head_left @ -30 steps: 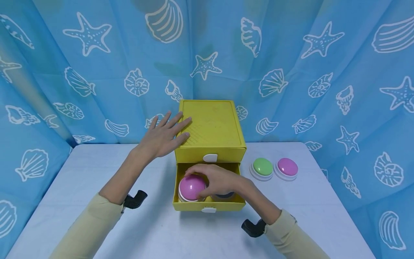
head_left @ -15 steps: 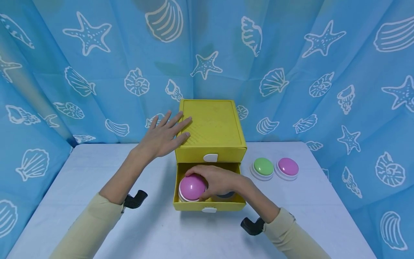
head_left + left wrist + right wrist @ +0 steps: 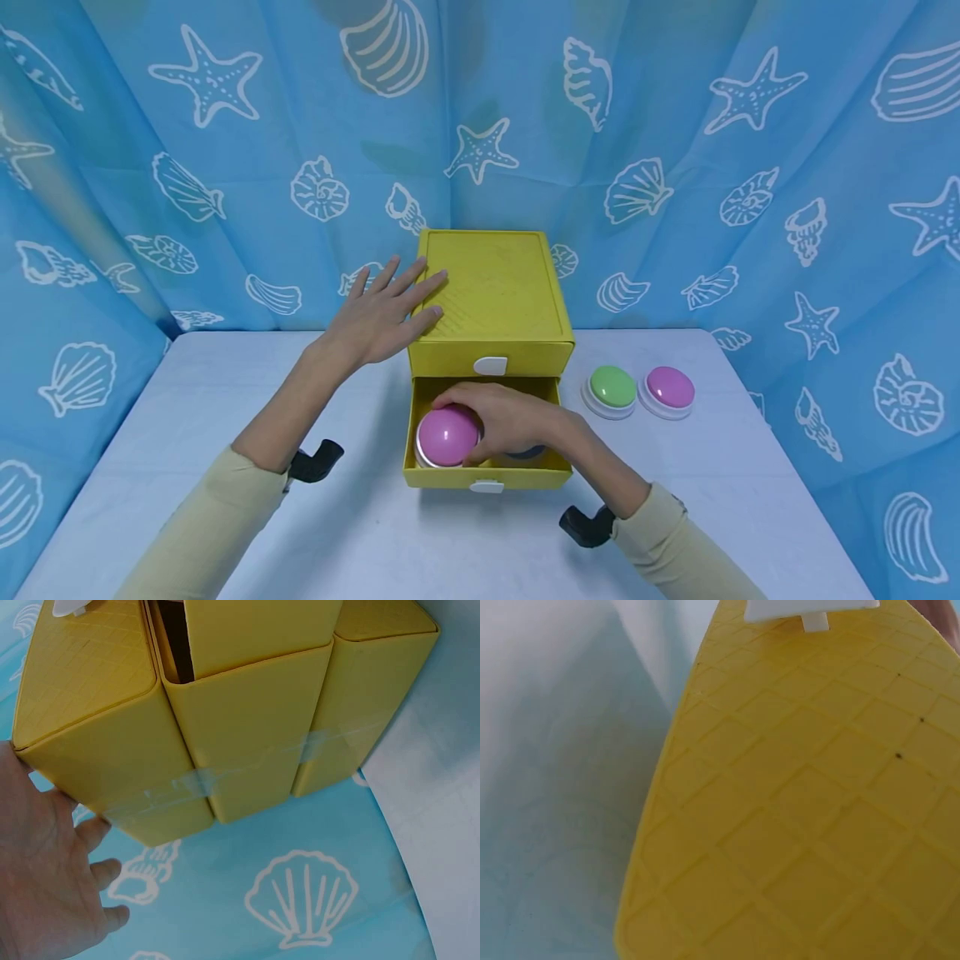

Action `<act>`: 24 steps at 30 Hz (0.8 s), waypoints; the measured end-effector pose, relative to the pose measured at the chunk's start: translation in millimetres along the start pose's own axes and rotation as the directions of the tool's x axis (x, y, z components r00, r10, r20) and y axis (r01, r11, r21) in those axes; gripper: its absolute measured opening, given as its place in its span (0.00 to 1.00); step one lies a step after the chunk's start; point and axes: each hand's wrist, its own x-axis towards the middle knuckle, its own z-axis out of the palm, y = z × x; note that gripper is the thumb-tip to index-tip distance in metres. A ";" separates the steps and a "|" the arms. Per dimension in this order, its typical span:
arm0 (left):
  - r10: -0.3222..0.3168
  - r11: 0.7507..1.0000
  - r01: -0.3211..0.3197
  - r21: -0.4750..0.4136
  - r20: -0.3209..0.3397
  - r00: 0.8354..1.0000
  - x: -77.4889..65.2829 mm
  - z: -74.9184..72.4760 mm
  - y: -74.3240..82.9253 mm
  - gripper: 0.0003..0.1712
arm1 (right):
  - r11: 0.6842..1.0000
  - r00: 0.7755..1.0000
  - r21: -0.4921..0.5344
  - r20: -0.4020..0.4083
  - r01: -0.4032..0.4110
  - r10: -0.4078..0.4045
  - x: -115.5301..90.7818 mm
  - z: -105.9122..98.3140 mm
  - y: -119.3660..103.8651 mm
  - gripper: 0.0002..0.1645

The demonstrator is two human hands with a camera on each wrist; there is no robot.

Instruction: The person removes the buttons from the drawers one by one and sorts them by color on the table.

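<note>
A yellow drawer box (image 3: 498, 283) stands on the table with one drawer (image 3: 525, 477) pulled out. In the left wrist view three tiers show, and the middle drawer (image 3: 259, 626) sticks out. My right hand (image 3: 506, 417) reaches into it and grips a round pink push button (image 3: 448, 435) with a white base, at the drawer's left side. Beside that lies a dark round thing (image 3: 527, 452), mostly hidden under my hand. My left hand (image 3: 378, 317) lies with spread fingers, their tips on the box top's left edge. The drawer's white pull tab (image 3: 814, 609) shows in the right wrist view.
Right of the box, a green push button (image 3: 612, 387) and another pink push button (image 3: 670, 387) sit side by side on the white table (image 3: 360, 533). A blue curtain (image 3: 315, 100) with shell and starfish prints hangs close behind the box and along both sides.
</note>
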 end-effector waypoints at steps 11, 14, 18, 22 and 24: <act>-0.006 1.000 0.006 0.004 -0.001 1.000 0.3 -0.7 1.4 0.35 | 0.999 0.998 -0.009 -0.055 0.041 -0.041 -8.9 -3.2 -5.9 0.40; -0.001 1.000 0.001 0.005 -0.002 1.000 -0.4 -1.3 1.7 0.35 | 0.999 0.996 -0.009 -0.072 0.046 -0.046 -12.8 -5.7 -8.7 0.40; 0.003 1.000 -0.003 -0.003 0.001 1.000 -1.2 -1.9 1.6 0.35 | 0.999 0.994 -0.013 -0.093 0.051 -0.052 -17.4 -9.0 -11.9 0.40; 0.007 1.000 -0.007 -0.006 -0.002 1.000 -1.9 -2.0 1.3 0.35 | 0.998 0.992 -0.020 -0.112 0.059 -0.061 -22.1 -12.5 -13.8 0.40; 0.011 1.000 -0.011 -0.006 -0.004 1.000 -2.2 -1.8 1.2 0.35 | 0.998 0.991 -0.024 -0.121 0.060 -0.063 -25.2 -14.6 -15.0 0.41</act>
